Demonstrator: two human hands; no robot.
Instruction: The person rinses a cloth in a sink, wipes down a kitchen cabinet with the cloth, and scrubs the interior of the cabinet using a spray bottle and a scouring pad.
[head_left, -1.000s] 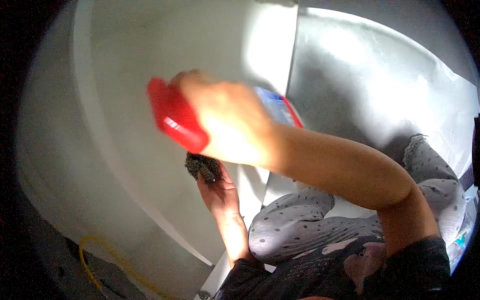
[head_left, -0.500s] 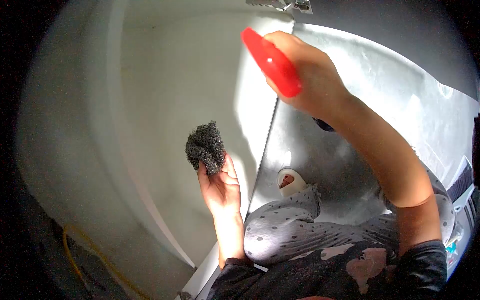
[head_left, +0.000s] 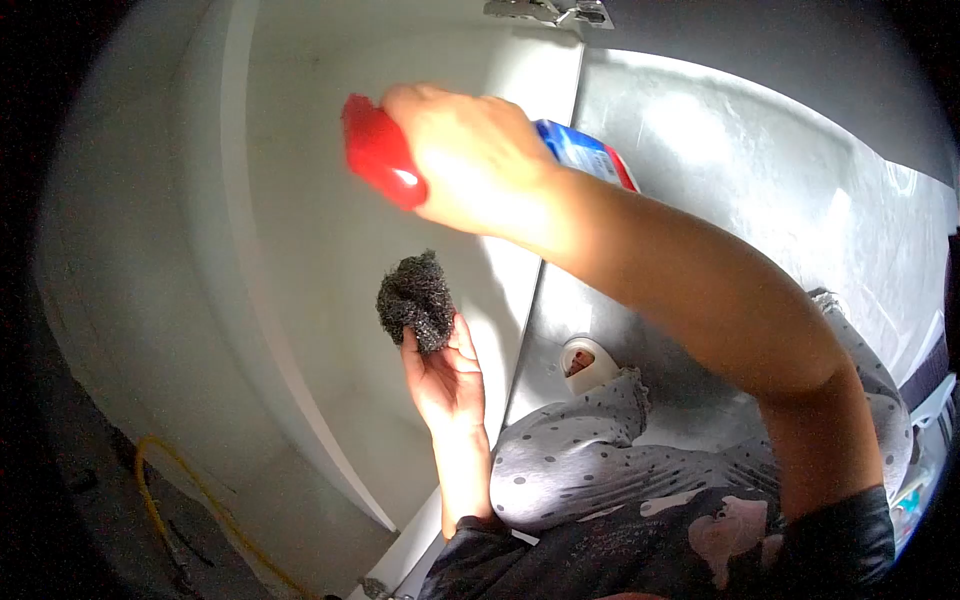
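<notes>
My left hand (head_left: 447,385) holds a dark, wiry scouring pad (head_left: 416,303) by its lower edge, palm up, over the pale panel. Above and slightly to the left of it, my right hand (head_left: 470,150) is wrapped round a spray bottle (head_left: 580,150). Its red spray head (head_left: 383,152) points left, and its blue, white and red body shows behind my wrist. My right hand covers the bottle's neck. The spray head and the pad are apart.
A pale cabinet interior (head_left: 310,200) with a raised white rim (head_left: 235,150) lies to the left. A metal hinge (head_left: 548,12) is at the top. A yellow hose (head_left: 190,495) curves at lower left. My foot in a white slipper (head_left: 588,364) rests on the grey floor (head_left: 690,400).
My right hand has moved left with the spray bottle, and the bottle's body has come into view. My left hand and the scouring pad have hardly moved.
</notes>
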